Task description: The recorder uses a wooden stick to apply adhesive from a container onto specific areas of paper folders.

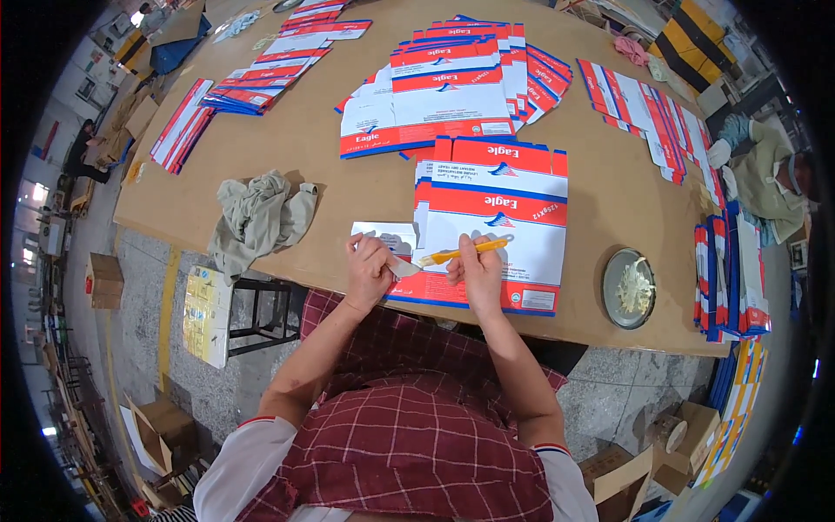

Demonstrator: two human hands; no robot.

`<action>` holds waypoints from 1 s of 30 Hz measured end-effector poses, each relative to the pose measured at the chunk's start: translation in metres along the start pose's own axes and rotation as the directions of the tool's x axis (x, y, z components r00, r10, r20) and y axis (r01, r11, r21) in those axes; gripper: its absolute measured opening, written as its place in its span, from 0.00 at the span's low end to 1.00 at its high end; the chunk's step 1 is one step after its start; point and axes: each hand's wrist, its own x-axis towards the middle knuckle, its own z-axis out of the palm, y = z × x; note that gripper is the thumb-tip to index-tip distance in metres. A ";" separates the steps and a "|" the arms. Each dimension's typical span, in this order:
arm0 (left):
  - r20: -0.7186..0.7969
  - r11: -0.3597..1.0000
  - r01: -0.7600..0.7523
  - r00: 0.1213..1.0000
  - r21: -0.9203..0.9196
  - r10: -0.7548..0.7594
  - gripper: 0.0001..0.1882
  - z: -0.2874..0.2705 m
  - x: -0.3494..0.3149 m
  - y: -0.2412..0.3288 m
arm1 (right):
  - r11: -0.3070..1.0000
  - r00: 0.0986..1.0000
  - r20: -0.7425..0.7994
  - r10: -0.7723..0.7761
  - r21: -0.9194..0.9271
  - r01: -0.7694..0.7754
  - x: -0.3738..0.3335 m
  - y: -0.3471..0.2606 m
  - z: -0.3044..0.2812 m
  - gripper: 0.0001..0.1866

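My right hand [481, 271] is closed round the yellow handle of a brush [450, 255]; its pale tip points left, near my other hand. The fingers of my left hand [371, 273] are pinched on a small pale cardboard piece [404, 266]; whether it is joined to a carton, I cannot make out. Under both hands lie flat red, white and blue cartons [497, 226], at the table's near edge. A white and grey flap [384, 231] shows just beyond my left fingers. To the right stands a round dish [610, 296] with pale yellow bits in it.
A crumpled grey-green cloth [265, 217] lies on the brown table [304, 143] at left. Flat cartons are heaped in the middle [452, 91], at far left [278, 65] and at right [648, 113]. Another person [770, 174] works at the right edge. A stool [209, 317] stands below left.
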 end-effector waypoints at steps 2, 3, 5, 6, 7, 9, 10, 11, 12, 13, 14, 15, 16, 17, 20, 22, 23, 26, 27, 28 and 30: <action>-0.001 1.000 0.001 1.000 0.002 -0.001 0.12 0.001 -0.001 0.000 | 1.000 1.000 -0.026 0.005 0.018 -0.004 -0.001 -0.001 0.003 0.17; -0.003 1.000 0.001 1.000 0.003 -0.001 0.12 0.001 0.000 0.000 | 1.000 1.000 -0.026 0.004 0.018 -0.004 -0.002 0.000 0.004 0.17; -0.002 1.000 0.001 1.000 -0.001 -0.001 0.12 0.001 -0.001 0.000 | 0.997 0.999 -0.018 -0.039 -0.063 0.038 -0.003 0.005 0.005 0.17; -0.002 1.000 0.002 1.000 -0.003 -0.002 0.12 0.001 -0.001 -0.001 | 0.997 0.999 -0.017 -0.039 -0.063 0.038 -0.004 0.007 0.004 0.17; -0.003 1.000 0.002 1.000 -0.003 -0.002 0.12 0.001 -0.001 -0.002 | 0.994 0.998 0.005 -0.055 -0.099 0.055 -0.004 0.008 0.004 0.17; -0.005 1.000 -0.007 1.000 -0.006 0.007 0.12 0.001 -0.001 -0.002 | 0.988 0.997 0.029 -0.069 -0.135 0.073 -0.004 0.007 0.003 0.16; -0.005 1.000 -0.007 1.000 -0.006 0.007 0.12 0.001 0.000 -0.002 | 0.993 0.998 0.045 -0.041 -0.105 0.045 -0.004 0.005 0.001 0.16; -0.005 1.000 -0.008 1.000 -0.005 0.008 0.12 0.001 0.000 -0.002 | 0.997 0.998 0.061 -0.013 -0.076 0.017 -0.004 0.003 -0.001 0.15; -0.005 1.000 -0.009 1.000 -0.004 0.009 0.12 0.001 0.001 -0.001 | 0.997 0.998 0.060 -0.013 -0.076 0.018 -0.003 0.003 -0.003 0.15; -0.005 1.000 -0.010 1.000 -0.004 0.010 0.12 0.001 0.001 -0.001 | 0.999 0.998 0.063 -0.012 -0.046 0.015 -0.002 0.003 -0.004 0.15; -0.005 1.000 -0.008 1.000 -0.004 0.008 0.12 0.001 0.001 -0.001 | 1.000 0.998 0.066 -0.012 -0.016 0.013 -0.002 0.003 -0.005 0.14; -0.003 1.000 -0.005 1.000 -0.003 0.005 0.12 0.001 0.001 -0.001 | 1.000 0.998 0.066 -0.012 -0.015 0.013 -0.001 0.003 -0.005 0.14; -0.003 1.000 -0.006 1.000 -0.003 0.006 0.12 0.001 0.001 -0.001 | 0.999 0.999 0.030 -0.027 0.039 0.025 -0.001 0.004 -0.003 0.14; -0.007 1.000 -0.007 1.000 -0.002 0.007 0.11 0.001 0.001 -0.001 | 0.995 0.999 -0.007 -0.040 0.092 0.041 -0.001 0.004 -0.002 0.14; -0.005 1.000 -0.002 1.000 -0.006 0.002 0.11 0.002 0.001 0.000 | 0.997 0.997 -0.004 -0.073 0.037 0.073 -0.002 0.008 0.001 0.14; -0.001 1.000 0.004 1.000 -0.009 -0.004 0.11 0.001 0.001 0.000 | 0.999 0.999 0.019 -0.042 0.003 0.042 -0.003 0.006 0.004 0.13; -0.004 1.000 0.006 1.000 -0.007 -0.006 0.11 0.001 0.001 -0.001 | 0.999 0.999 0.042 -0.011 -0.032 0.012 -0.003 0.005 0.004 0.12; -0.017 1.000 -0.012 1.000 0.001 0.012 0.12 0.001 0.000 -0.002 | 1.000 0.997 0.080 0.000 0.001 0.000 -0.002 0.005 -0.005 0.14; -0.022 1.000 -0.028 0.999 0.006 0.028 0.12 0.001 0.000 -0.001 | 1.000 0.997 0.079 -0.001 0.000 0.001 -0.001 0.006 -0.005 0.14; -0.023 1.000 -0.029 0.999 0.005 0.029 0.12 0.001 0.001 0.000 | 0.998 0.999 0.050 -0.015 0.064 0.012 -0.001 0.007 -0.006 0.13; -0.016 1.000 -0.021 1.000 -0.003 0.021 0.12 0.000 0.001 0.002 | 0.992 0.999 0.019 -0.029 0.126 0.026 0.001 0.006 -0.005 0.13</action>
